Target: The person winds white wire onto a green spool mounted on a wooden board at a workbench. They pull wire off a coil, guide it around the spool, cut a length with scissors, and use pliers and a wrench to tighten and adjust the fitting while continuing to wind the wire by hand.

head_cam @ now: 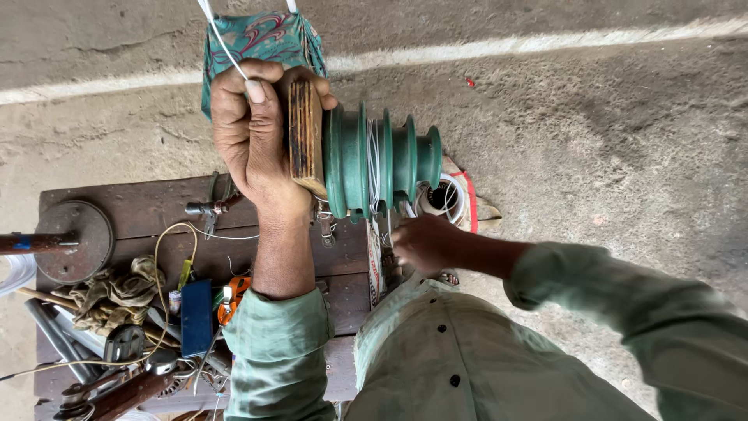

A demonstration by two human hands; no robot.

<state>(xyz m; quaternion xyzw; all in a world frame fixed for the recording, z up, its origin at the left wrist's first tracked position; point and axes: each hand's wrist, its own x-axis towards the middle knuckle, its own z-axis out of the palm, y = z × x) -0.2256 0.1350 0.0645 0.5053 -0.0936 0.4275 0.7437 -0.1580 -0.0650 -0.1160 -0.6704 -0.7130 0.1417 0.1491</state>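
The left hand is raised in front of the camera, its fingers curled tight around a layered wooden block fixed to the wide end of a green stepped spool with several grooved flanges. The thumb presses a thin white wire against the forefinger, and that wire runs up out of the top edge. A few turns of the same white wire sit in one of the spool's middle grooves. The spool lies on its side, pointing to the right, held above the near edge of a dark wooden workbench.

The right hand is lower, just beneath the spool's narrow end, close to the white strands hanging from it; its fingers are turned away, so whether they pinch anything cannot be told. Just beyond it on the ground lies a round coil of white wire.

Behind the left hand hangs a teal patterned cloth bag. On the workbench sit a round rusty metal disc on a rod, a crumpled khaki rag, a blue flat box, orange-handled pliers and grey metal tubes. Both sleeves are pale green, over bare concrete floor
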